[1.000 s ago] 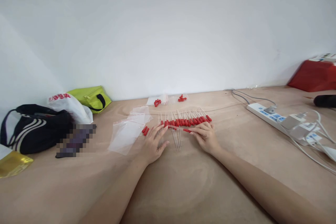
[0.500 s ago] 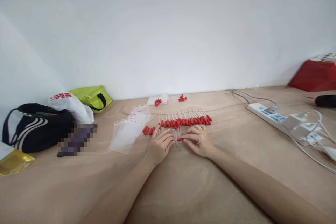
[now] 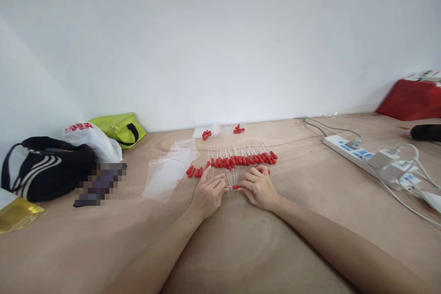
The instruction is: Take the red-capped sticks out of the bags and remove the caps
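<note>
My left hand (image 3: 208,194) pinches the end of a thin clear glass tube, mostly hidden by the fingers. A red rubber bulb (image 3: 235,187) meets the tube between my hands, and the fingers of my right hand (image 3: 260,189) are closed on its other end. Several bare glass tubes (image 3: 231,177) lie just behind this spot. Farther back, droppers with red bulbs (image 3: 244,161) form a row, their clear stems toward the wall. Loose red bulbs (image 3: 195,172) lie left of the row, and another red bulb shows beside my right fingers.
Clear zip bags (image 3: 165,177) lie flat on the left, and more bags with red bulbs (image 3: 206,134) are near the wall. A black bag (image 3: 55,167) and a lime bag (image 3: 120,128) stand farther left. A power strip (image 3: 347,149) with cables lies on the right.
My right hand has moved slightly left along the red bulb, its fingers curled more, and less of the bulb shows. My left hand stays nearly in place.
</note>
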`<state>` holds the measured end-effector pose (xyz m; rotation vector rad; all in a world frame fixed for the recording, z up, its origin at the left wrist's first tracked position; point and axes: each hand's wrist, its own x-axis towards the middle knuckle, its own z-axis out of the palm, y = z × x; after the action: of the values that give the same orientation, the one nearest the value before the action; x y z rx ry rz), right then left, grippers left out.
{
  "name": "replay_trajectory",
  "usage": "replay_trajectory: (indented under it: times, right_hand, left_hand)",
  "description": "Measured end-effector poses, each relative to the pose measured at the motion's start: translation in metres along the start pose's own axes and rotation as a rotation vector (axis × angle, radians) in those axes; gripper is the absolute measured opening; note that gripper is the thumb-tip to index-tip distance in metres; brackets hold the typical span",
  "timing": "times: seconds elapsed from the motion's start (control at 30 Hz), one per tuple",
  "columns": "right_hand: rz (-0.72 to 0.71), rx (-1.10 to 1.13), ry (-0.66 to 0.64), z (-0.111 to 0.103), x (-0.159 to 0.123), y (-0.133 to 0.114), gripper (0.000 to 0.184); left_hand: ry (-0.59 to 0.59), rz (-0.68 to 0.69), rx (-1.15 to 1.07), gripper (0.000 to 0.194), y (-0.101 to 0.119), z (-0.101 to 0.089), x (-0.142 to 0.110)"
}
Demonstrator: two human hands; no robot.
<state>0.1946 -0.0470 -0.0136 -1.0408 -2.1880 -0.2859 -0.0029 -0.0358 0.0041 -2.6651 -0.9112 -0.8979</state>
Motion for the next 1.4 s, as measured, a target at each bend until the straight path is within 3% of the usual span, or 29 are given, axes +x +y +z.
replay_trajectory:
  times: [0.53, 1.07, 1.2, 1.4]
  right_hand:
    - [-0.03, 0.066, -0.047, -0.006, -0.001, -0.002, 0.021]
    - [-0.001, 0.15, -0.051, -0.011, -0.004, 0.001, 0.019]
    - [0.107, 0.17, 0.044, -0.016, -0.011, 0.014, 0.019]
    - [0.36, 0.406, 0.311, -0.009, -0.014, 0.043, 0.026]
  left_hand:
    - [-0.037, 0.009, -0.036, 0.021, -0.002, 0.0, -0.003]
    - [0.034, 0.03, -0.01, 0.018, -0.004, -0.002, -0.008]
    - [0.126, -0.027, 0.053, 0.016, -0.017, -0.005, -0.015]
    - [0.242, -0.064, 0.091, 0.016, -0.025, 0.0, -0.016]
